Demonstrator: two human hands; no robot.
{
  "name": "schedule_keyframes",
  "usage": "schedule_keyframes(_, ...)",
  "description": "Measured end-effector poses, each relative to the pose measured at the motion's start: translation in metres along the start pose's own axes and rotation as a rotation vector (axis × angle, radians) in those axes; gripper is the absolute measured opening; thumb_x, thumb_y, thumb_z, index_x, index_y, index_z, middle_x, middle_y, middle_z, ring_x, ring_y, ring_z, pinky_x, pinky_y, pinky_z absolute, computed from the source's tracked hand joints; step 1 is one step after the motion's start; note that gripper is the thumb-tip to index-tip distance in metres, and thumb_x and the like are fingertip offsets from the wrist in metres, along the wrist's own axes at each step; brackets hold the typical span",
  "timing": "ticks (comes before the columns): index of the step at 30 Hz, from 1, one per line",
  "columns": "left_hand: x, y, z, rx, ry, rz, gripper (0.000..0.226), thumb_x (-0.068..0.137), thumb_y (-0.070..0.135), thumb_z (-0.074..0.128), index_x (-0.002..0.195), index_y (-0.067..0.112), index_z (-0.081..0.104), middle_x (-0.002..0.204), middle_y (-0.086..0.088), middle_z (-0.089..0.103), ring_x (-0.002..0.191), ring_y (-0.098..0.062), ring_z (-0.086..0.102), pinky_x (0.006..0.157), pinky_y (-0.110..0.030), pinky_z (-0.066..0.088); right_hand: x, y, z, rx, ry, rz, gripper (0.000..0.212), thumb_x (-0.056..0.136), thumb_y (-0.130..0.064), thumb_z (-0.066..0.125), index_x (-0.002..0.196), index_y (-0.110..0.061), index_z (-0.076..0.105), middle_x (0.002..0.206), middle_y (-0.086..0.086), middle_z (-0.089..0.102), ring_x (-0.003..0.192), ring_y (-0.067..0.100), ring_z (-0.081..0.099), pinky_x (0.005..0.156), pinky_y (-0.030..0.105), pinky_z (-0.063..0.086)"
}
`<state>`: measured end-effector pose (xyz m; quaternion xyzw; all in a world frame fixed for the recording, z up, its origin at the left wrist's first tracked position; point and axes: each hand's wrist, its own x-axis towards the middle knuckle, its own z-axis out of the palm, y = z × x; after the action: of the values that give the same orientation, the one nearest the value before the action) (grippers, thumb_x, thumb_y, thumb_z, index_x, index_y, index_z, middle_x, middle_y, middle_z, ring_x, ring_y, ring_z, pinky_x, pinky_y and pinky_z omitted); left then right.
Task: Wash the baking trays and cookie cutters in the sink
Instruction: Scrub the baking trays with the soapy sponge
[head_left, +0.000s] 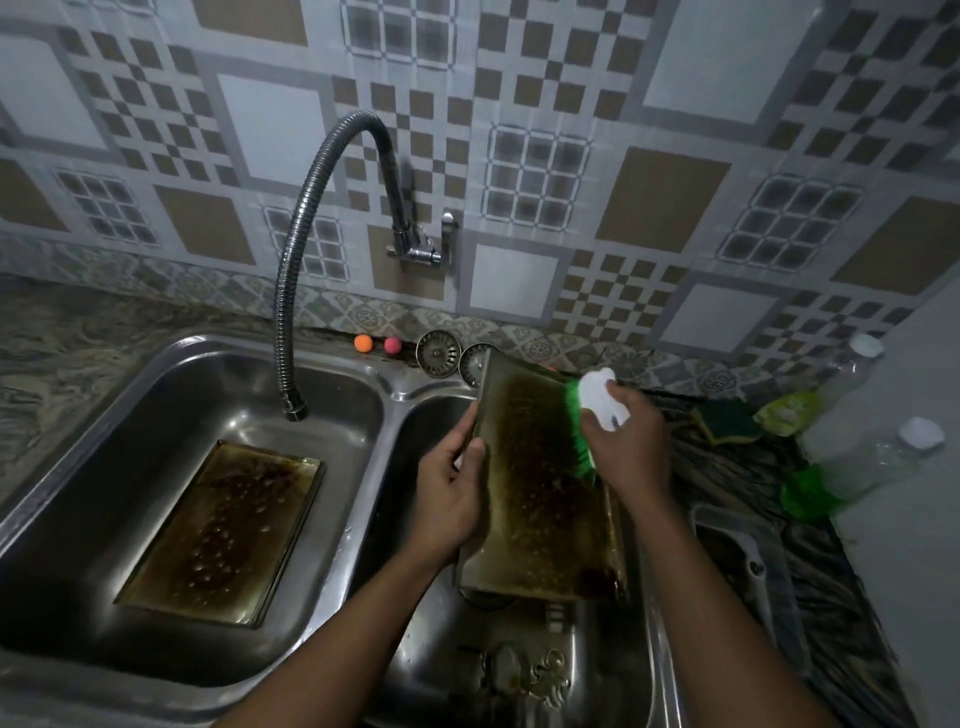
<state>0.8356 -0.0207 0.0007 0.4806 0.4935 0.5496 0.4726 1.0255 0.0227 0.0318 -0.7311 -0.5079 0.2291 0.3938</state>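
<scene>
Over the right sink basin (415, 447) I hold a greasy, brown-stained baking tray (535, 493) tilted on end. My left hand (452, 493) grips its left edge. My right hand (623, 447) grips a scrub brush (597, 410) with a white handle and green bristles, pressed against the tray's upper right part. A second dirty baking tray (223, 530) lies flat in the left basin (130, 415). Several metal cookie cutters (524, 670) lie at the bottom of the right basin, below the held tray.
A flexible faucet hose (291, 291) hangs over the left basin. Two sink strainers (439, 353) and two small balls (363, 343) sit behind the sink. At right stand a green sponge (727, 421), a bottle of green liquid (841, 473) and another plastic bottle (852, 364).
</scene>
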Motion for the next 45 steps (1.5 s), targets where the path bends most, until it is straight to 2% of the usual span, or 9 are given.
schedule_keyframes(5,0.000,-0.004,0.017,0.026,-0.064,0.017,0.043,0.102,0.010,0.049,0.145,0.015,0.047,0.139,0.010,0.056,0.129,-0.003,0.052,0.107,-0.023,0.042,-0.024,-0.029,0.022,0.085,-0.008,-0.069,0.051,0.083,-0.028,0.074,0.131,-0.026,0.059,0.121,-0.004,0.063,0.102,0.013,0.059,0.075,0.020,0.049)
schedule_keyframes(8,0.001,-0.002,0.016,-0.012,-0.014,0.016,0.043,0.102,0.003,0.046,0.144,0.012,0.047,0.137,0.003,0.059,0.123,0.000,0.056,0.101,-0.017,0.045,-0.034,-0.040,0.036,0.068,-0.097,-0.202,0.051,0.082,-0.033,0.072,0.131,-0.030,0.058,0.128,-0.003,0.063,0.111,0.015,0.059,0.089,0.031,0.052)
schedule_keyframes(12,0.001,0.002,-0.001,-0.045,0.049,0.046,0.043,0.102,0.004,0.046,0.144,0.011,0.045,0.135,0.005,0.058,0.120,0.002,0.058,0.089,-0.011,0.048,-0.016,-0.005,0.011,0.079,-0.061,-0.053,0.050,0.086,-0.027,0.073,0.133,-0.024,0.057,0.132,0.001,0.059,0.112,0.015,0.057,0.080,0.021,0.046)
schedule_keyframes(18,0.014,-0.006,-0.003,-0.030,0.205,0.040,0.043,0.102,0.009,0.050,0.144,0.015,0.049,0.137,0.005,0.059,0.121,0.003,0.056,0.099,-0.016,0.047,-0.088,0.015,0.005,0.189,-0.085,-0.062,0.047,0.083,-0.020,0.076,0.125,-0.031,0.060,0.118,-0.014,0.061,0.101,-0.003,0.059,0.081,0.012,0.051)
schedule_keyframes(23,0.018,-0.008,-0.002,0.029,0.215,0.073,0.042,0.102,0.013,0.050,0.142,0.024,0.049,0.140,0.007,0.057,0.129,-0.003,0.052,0.104,-0.016,0.042,-0.114,0.011,0.011,0.239,-0.144,-0.110,0.045,0.083,-0.024,0.076,0.125,-0.033,0.062,0.126,-0.014,0.062,0.112,-0.003,0.057,0.087,0.014,0.051)
schedule_keyframes(27,0.023,-0.001,-0.005,-0.032,0.270,0.064,0.043,0.101,0.009,0.050,0.143,0.016,0.048,0.142,0.008,0.052,0.129,0.006,0.047,0.102,-0.009,0.038,-0.091,0.017,-0.009,0.299,-0.045,-0.057,0.047,0.084,-0.012,0.075,0.125,-0.028,0.060,0.126,-0.012,0.059,0.106,-0.015,0.055,0.072,0.002,0.045)
schedule_keyframes(31,0.023,0.007,0.008,-0.018,0.278,0.090,0.043,0.100,0.006,0.051,0.142,0.013,0.049,0.134,0.015,0.054,0.119,0.016,0.049,0.098,-0.008,0.040,-0.111,-0.007,0.015,0.255,-0.078,-0.092,0.045,0.082,-0.026,0.077,0.121,-0.038,0.059,0.120,-0.021,0.059,0.108,-0.006,0.057,0.078,0.004,0.044)
schedule_keyframes(37,0.019,0.003,0.006,-0.128,0.307,0.017,0.043,0.101,0.007,0.050,0.141,0.022,0.052,0.138,0.013,0.058,0.129,-0.004,0.052,0.109,-0.034,0.044,-0.117,-0.016,0.029,0.314,-0.111,-0.136,0.044,0.083,-0.022,0.076,0.124,-0.029,0.061,0.123,-0.016,0.061,0.109,-0.005,0.057,0.079,0.001,0.042)
schedule_keyframes(45,0.013,0.003,-0.002,0.001,0.215,0.066,0.045,0.101,0.007,0.049,0.144,0.021,0.046,0.138,0.017,0.052,0.122,0.016,0.048,0.094,-0.003,0.039,-0.065,0.009,-0.008,0.390,0.082,-0.006,0.047,0.088,-0.014,0.070,0.132,-0.024,0.056,0.128,-0.006,0.057,0.102,0.001,0.058,0.068,0.006,0.049)
